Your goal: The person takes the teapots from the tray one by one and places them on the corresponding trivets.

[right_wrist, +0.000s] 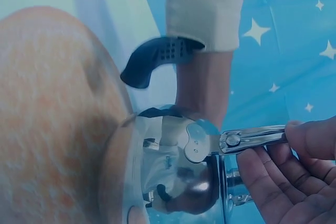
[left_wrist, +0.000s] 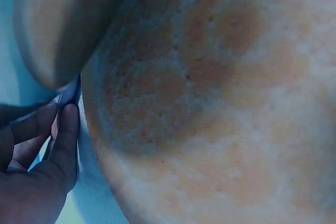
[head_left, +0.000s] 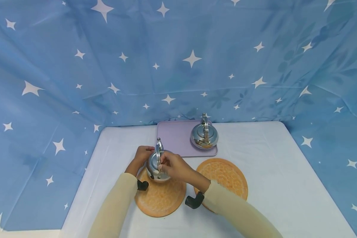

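Note:
A shiny metal teapot is over the left round placemat, casting a shadow on it. My right hand pinches its arched handle between thumb and fingers. On the teapot's far left side is my left hand; the teapot partly hides its fingers. In the left wrist view, the left hand's fingertips come together just below the teapot's rounded edge. What lies between them is unclear. A second metal teapot stands on the right part of the lavender tray.
Another round, orange-brown placemat lies to the right, partly under my right forearm. The tray sits at the back of the white-covered table. A blue curtain with white stars hangs behind and at the sides.

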Available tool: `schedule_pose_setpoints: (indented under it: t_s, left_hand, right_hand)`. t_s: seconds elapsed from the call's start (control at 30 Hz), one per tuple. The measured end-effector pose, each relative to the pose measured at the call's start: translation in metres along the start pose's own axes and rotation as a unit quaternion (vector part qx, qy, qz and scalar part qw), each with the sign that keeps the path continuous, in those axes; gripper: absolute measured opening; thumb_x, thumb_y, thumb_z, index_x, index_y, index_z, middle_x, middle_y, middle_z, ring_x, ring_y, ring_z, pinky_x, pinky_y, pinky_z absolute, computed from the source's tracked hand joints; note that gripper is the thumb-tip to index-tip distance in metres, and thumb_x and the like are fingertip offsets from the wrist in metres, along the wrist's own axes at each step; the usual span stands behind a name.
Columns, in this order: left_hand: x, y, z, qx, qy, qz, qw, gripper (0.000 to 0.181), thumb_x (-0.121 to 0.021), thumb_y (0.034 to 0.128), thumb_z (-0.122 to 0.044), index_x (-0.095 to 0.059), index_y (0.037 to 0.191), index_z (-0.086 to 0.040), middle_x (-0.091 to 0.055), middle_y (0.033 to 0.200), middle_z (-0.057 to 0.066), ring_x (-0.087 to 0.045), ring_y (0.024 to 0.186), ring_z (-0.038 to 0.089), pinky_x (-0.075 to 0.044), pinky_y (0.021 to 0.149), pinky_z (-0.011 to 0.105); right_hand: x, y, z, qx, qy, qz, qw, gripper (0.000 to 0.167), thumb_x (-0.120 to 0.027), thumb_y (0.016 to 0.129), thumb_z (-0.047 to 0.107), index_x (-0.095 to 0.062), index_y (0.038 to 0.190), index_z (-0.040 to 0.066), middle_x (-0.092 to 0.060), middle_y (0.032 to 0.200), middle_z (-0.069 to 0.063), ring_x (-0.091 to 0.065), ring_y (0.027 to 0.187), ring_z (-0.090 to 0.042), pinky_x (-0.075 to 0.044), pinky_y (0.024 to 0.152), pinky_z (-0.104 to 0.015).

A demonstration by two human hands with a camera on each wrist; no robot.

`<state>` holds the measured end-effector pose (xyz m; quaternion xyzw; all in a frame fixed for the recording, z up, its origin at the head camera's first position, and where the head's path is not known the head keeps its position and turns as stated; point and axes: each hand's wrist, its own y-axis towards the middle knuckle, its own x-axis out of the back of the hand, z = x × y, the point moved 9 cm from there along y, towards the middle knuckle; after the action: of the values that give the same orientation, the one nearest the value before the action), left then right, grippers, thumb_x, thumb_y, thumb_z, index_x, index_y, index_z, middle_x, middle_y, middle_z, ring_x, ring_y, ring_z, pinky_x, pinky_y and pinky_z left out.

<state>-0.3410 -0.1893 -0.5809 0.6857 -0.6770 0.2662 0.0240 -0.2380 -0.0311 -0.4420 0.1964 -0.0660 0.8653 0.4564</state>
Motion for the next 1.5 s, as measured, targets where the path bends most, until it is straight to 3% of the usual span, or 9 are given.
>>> schedule_pose_setpoints:
  t_s: [0.17, 0.4, 0.7, 1.0, 1.5]
  left_hand:
    - [0.000, -0.001, -0.003, 0.003, 0.008, 0.003, 1.0000, 0.030, -0.058, 0.0871, 0.003, -0.066, 0.115, 0.009, -0.064, 0.116, 0.024, -0.058, 0.113, 0.035, -0.047, 0.096, 0.041]
    - [0.000, 0.000, 0.000, 0.005, 0.009, 0.005, 0.9999, 0.031, -0.058, 0.0830, 0.005, -0.067, 0.113, 0.009, -0.067, 0.110, 0.021, -0.061, 0.102, 0.031, -0.051, 0.085, 0.036]
    - [0.000, -0.001, 0.001, 0.001, 0.010, 0.013, 0.9999, 0.029, -0.061, 0.0888, 0.000, -0.066, 0.116, 0.008, -0.065, 0.116, 0.022, -0.059, 0.109, 0.032, -0.047, 0.095, 0.042]
    - [-0.001, -0.003, 0.000, 0.000, -0.037, 0.031, 0.9988, 0.032, -0.061, 0.0899, 0.005, -0.061, 0.121, 0.011, -0.064, 0.116, 0.024, -0.063, 0.100, 0.026, -0.052, 0.089, 0.033]
    - [-0.002, -0.001, 0.003, -0.011, -0.046, 0.040, 0.9981, 0.031, -0.060, 0.0912, 0.004, -0.061, 0.122, 0.010, -0.065, 0.113, 0.021, -0.063, 0.095, 0.021, -0.052, 0.087, 0.033]
  right_hand:
    - [-0.006, -0.006, 0.004, 0.004, 0.009, 0.001, 0.9999, 0.010, -0.064, 0.092, 0.001, -0.055, 0.094, 0.006, -0.061, 0.087, 0.001, -0.060, 0.079, -0.009, -0.053, 0.068, -0.024]
    - [-0.014, -0.013, 0.007, 0.001, 0.014, 0.010, 0.9999, 0.010, -0.065, 0.091, 0.002, -0.055, 0.093, 0.005, -0.061, 0.088, 0.001, -0.059, 0.079, -0.009, -0.052, 0.069, -0.024]
    - [-0.020, -0.021, 0.003, -0.014, 0.007, 0.018, 0.9997, 0.012, -0.066, 0.091, 0.004, -0.054, 0.091, 0.008, -0.060, 0.088, 0.004, -0.058, 0.077, -0.007, -0.051, 0.066, -0.023]
    - [-0.025, -0.027, 0.002, -0.010, 0.016, 0.022, 0.9996, 0.013, -0.067, 0.090, 0.002, -0.054, 0.089, 0.008, -0.059, 0.083, 0.005, -0.057, 0.072, -0.006, -0.049, 0.061, -0.022]
    - [-0.030, -0.034, -0.006, -0.029, 0.007, 0.021, 0.9993, 0.014, -0.068, 0.091, 0.006, -0.055, 0.088, 0.009, -0.060, 0.082, 0.005, -0.057, 0.073, -0.006, -0.051, 0.062, -0.022]
